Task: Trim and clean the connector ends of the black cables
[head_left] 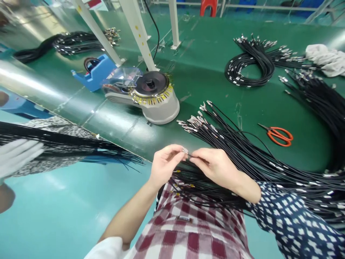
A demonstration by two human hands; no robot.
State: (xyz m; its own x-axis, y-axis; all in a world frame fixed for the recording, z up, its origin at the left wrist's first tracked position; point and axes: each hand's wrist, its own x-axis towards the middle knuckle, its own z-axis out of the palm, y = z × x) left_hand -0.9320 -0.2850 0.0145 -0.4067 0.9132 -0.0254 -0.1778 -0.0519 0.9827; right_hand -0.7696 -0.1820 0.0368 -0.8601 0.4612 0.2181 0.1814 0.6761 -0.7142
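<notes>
At the table's near edge, my left hand (167, 162) pinches the pale connector end (184, 151) of a black cable. Close beside it, my right hand (212, 163) grips the thin black cable (189, 156) just behind that end. Fingertips hide part of the connector. Beyond my hands lies a bundle of black cables (231, 144) with silvery connector ends, running off to the right. Below them, more black cables (210, 194) with small yellow tags hang over my checked apron, partly covered by my right forearm.
A round tape dispenser (159, 108) with yellow strips stands ahead on the green table (199, 72). Orange-handled scissors (279, 136) lie to the right. Coiled cables (249, 68) and a white cloth (326, 59) sit farther back. On the left, another person's gloved hand (21, 154) rests on black cables.
</notes>
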